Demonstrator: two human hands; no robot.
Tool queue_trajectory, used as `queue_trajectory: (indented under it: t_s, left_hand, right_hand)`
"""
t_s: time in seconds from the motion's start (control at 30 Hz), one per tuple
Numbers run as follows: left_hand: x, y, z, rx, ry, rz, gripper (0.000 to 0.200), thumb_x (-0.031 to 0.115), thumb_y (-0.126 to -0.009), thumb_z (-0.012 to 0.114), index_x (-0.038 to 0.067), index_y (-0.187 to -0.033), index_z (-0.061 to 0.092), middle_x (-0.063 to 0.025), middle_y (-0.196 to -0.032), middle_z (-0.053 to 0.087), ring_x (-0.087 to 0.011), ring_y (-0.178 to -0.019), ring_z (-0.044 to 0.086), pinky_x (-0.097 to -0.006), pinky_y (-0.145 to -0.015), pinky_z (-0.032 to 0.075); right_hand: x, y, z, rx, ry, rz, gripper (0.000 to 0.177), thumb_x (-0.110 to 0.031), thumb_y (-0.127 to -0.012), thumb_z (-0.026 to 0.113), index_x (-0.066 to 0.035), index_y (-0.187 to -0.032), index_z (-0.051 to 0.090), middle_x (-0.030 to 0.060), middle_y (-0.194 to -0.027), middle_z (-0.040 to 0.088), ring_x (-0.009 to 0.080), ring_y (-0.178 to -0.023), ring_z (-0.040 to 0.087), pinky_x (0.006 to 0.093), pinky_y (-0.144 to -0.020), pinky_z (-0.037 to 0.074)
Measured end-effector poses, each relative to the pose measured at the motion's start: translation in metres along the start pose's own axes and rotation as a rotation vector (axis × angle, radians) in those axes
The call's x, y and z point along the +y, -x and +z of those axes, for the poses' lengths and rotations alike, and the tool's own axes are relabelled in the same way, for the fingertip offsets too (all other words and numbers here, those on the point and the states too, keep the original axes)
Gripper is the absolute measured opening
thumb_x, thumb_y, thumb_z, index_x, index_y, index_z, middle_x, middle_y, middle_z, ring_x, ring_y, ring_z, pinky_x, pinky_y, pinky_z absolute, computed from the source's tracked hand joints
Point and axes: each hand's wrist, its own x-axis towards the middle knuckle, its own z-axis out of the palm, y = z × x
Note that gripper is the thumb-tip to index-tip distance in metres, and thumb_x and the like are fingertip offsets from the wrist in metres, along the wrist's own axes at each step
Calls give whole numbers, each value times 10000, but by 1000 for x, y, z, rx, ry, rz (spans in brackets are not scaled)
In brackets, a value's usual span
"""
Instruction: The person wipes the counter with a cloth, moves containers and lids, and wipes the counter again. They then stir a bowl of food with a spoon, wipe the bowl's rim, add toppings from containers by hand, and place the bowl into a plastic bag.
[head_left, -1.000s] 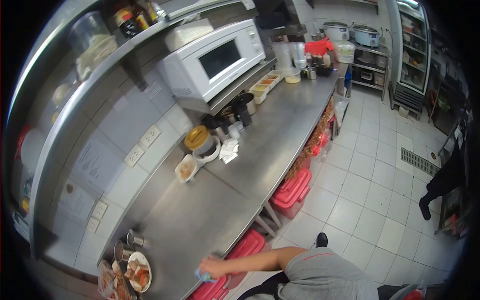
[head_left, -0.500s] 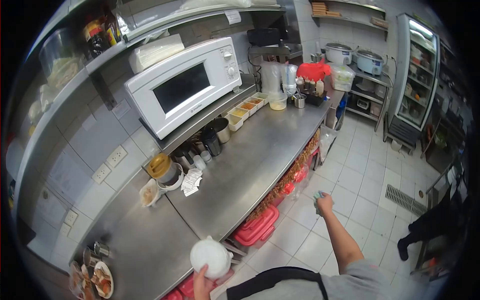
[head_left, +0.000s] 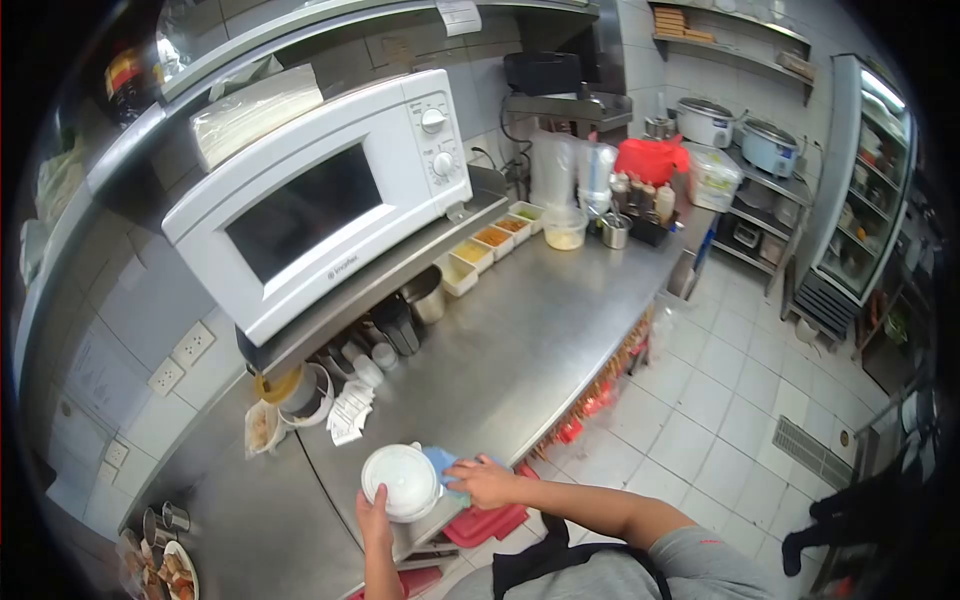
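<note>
My left hand (head_left: 375, 522) grips the near left side of a white round lidded tub (head_left: 402, 478), thumb lying over its top. The tub is held over the front edge of the steel counter (head_left: 500, 350). In my right hand (head_left: 486, 482) is a blue-green cloth (head_left: 445, 468), pressed against the tub's right side with the fingers bunched on it. Behind the tub, a stack of white paper slips (head_left: 350, 410) lies on the counter.
A white microwave (head_left: 310, 200) sits on a raised shelf at the back left. Small food trays (head_left: 475, 255) line the counter's back. At front left is a plate of food (head_left: 182, 570). A red lidded bin (head_left: 487, 522) stands below the counter. Someone's dark-clothed leg (head_left: 840, 520) shows far right.
My right hand has swung in from over the floor to the tub, bringing the cloth against its side. My left hand has raised the tub slightly. The view has shifted closer to the counter.
</note>
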Motion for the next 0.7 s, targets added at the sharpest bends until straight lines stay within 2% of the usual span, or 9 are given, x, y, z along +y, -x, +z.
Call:
queue_trajectory:
  t_s: [0.1,0.13,0.2,0.3,0.33,0.4,0.43,0.53,0.7]
  left_hand:
    - [2,-25,31,97,70,16,353,90,-860,611,-20,-1169,479,-124,-1125,583,-205,-993,575,-330,-883,448]
    - [3,-31,39,123,102,-2,355,87,-859,611,-20,-1170,479,-125,-1129,582,-204,-994,576,-330,-884,449]
    - [5,-44,57,171,112,-34,367,84,-856,613,-19,-1181,476,-128,-1143,578,-207,-1005,577,-338,-879,456]
    - [0,-58,83,99,-27,-59,410,86,-860,598,-5,-1231,449,-126,-1188,555,-225,-1037,566,-350,-863,468]
    - [-6,-63,91,67,-42,-50,412,122,-858,605,13,-1229,462,-121,-1157,576,-225,-1020,576,-346,-846,465]
    - [0,-63,114,161,-223,-149,451,176,-835,643,-41,-1202,497,-136,-1132,592,-223,-1002,578,-349,-849,472]
    - [4,-64,124,208,-311,-195,478,203,-823,662,-68,-1189,515,-143,-1119,601,-223,-993,579,-350,-851,476]
    - [-4,-72,149,238,-275,-77,512,203,-823,670,-79,-1214,498,-141,-1151,588,-214,-1012,563,-334,-880,456]
    - [-28,-90,189,323,-232,-147,489,207,-871,609,-59,-1255,464,-171,-1218,538,-253,-1077,535,-359,-923,434]
  right_hand:
    - [54,-51,-13,-96,-18,-102,467,-142,-699,595,-157,-1165,594,45,-1364,424,243,-1268,367,483,-953,361]
    - [79,-72,-12,-70,76,-103,445,-167,-719,579,-167,-1164,599,20,-1353,442,230,-1256,386,468,-924,374]
    - [133,-110,-29,-44,44,-29,414,-179,-734,553,-179,-1143,617,3,-1355,449,205,-1254,393,477,-974,346]
    - [213,-152,-65,57,53,173,386,-175,-745,527,-190,-1115,636,-21,-1329,485,181,-1243,414,477,-1006,325]
    - [240,-159,-76,94,61,226,380,-176,-747,526,-190,-1109,639,-21,-1326,489,179,-1237,421,475,-999,328]
    - [286,-163,-93,159,72,338,367,-179,-752,522,-188,-1097,645,-22,-1321,495,176,-1227,435,472,-986,334]
    - [307,-160,-101,175,75,399,364,-180,-752,522,-187,-1094,646,-20,-1317,499,177,-1224,438,477,-984,334]
    - [366,-124,-125,247,93,574,354,-187,-753,521,-184,-1082,651,-10,-1303,512,179,-1215,449,494,-979,333]
    - [451,-8,-163,433,185,810,362,-188,-732,547,-188,-1079,653,6,-1287,528,191,-1175,480,497,-923,363]
